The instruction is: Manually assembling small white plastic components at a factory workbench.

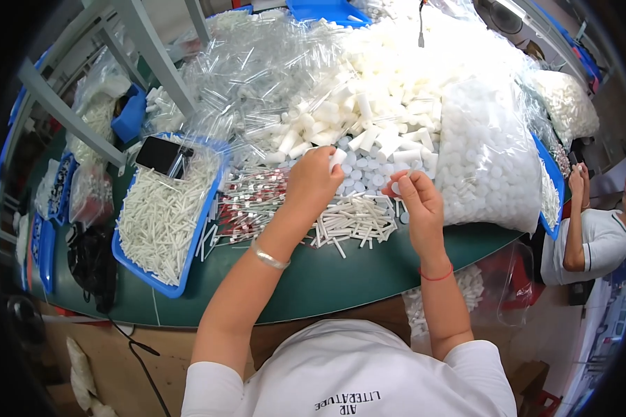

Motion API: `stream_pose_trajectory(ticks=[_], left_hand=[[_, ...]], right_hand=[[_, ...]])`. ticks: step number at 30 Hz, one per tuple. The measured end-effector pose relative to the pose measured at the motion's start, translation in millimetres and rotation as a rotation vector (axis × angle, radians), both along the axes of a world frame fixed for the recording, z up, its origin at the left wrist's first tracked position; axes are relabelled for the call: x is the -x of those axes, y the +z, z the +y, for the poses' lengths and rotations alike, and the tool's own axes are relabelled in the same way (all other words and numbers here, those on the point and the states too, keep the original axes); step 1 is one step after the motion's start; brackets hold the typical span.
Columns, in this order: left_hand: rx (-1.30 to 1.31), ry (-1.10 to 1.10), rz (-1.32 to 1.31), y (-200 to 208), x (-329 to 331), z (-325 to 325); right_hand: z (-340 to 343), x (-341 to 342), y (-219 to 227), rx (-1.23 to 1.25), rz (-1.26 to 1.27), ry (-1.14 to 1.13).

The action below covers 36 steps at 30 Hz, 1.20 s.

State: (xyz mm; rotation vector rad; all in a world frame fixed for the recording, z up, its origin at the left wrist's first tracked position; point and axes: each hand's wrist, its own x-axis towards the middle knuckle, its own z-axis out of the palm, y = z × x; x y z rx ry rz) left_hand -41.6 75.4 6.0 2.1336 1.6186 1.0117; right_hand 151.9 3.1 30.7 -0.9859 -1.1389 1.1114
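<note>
My left hand [311, 179], a silver bangle on its wrist, is closed around a short white cylinder [337, 159] above the table. Between the fingertips of my right hand [420, 203], which wears a red string, is a small translucent round cap [396, 187]. Loose round caps [360, 172] of the same look lie between and behind my hands. Below them spreads a pile of thin white sticks [355, 219]. Just left of my left forearm are thin rods with red and white parts [254, 198]. White cylinders [368, 132] are heaped beyond my hands.
A large clear bag of caps [490, 160] stands right of my right hand. At left, a blue tray [172, 286] holds white sticks and a black phone [157, 156]. Clear tubes [240, 83] pile up behind. Grey metal bars [153, 52] rise far left. Another person [583, 240] sits at right.
</note>
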Motion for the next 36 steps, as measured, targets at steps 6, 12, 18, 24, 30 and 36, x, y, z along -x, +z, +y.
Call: stream_pose_trajectory(ticks=[6, 12, 18, 24, 30, 36], left_hand=[[0.432, -0.096, -0.554, 37.0, 16.3, -74.6], [0.51, -0.157, -0.879, 36.0, 23.9, -111.9], [0.381, -0.193, -0.711, 22.1, 30.5, -120.9], [0.76, -0.266, -1.02, 33.1, 49.3, -125.5], [0.596, -0.191, -0.684, 35.9, 56.4, -126.3], [0.594, -0.192, -0.631, 38.6, 66.7, -118.7]], right_hand=[[-10.5, 20.7, 5.5, -0.12, -0.246, 0.076], [-22.9, 47.7, 16.3, -0.379, -0.507, 0.034], [-36.4, 56.0, 27.3, -0.468, -0.626, 0.03], [-40.8, 46.1, 31.9, -0.474, -0.698, 0.241], [-28.4, 39.6, 35.3, -0.689, -1.02, 0.221], [-31.2, 57.6, 40.2, -0.687, -1.055, 0.472]])
